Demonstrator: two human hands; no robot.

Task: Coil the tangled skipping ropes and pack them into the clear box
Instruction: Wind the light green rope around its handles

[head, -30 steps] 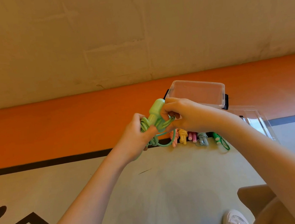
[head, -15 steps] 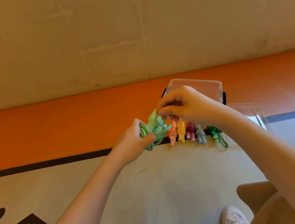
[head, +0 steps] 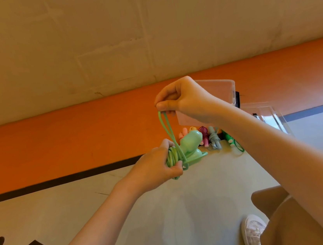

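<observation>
My left hand [head: 158, 166] grips the coiled light green rope [head: 174, 157] at frame centre, my right hand [head: 182, 99] pinches its loop just above. Clear box [head: 227, 87] sits behind, upper right, by the orange band [head: 57, 143]; open floor [head: 147, 215] below.

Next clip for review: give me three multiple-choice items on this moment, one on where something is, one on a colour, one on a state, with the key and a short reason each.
1. Where do the coiled ropes that are not in hand lie?
A. In a row on the floor in front of the clear box
B. Inside the box
C. On the person's lap

2. What colour is the rope being coiled?
A. Pink
B. Light green
C. Yellow

3. What is the right hand doing?
A. Resting flat on the floor
B. Pinching a raised loop of rope
C. Lifting the box

Key: 1 A, they line the floor below the box. 2 B, cord and handles are light green. 3 B, the loop hangs from its fingertips down to the bundle in the left hand.
</observation>
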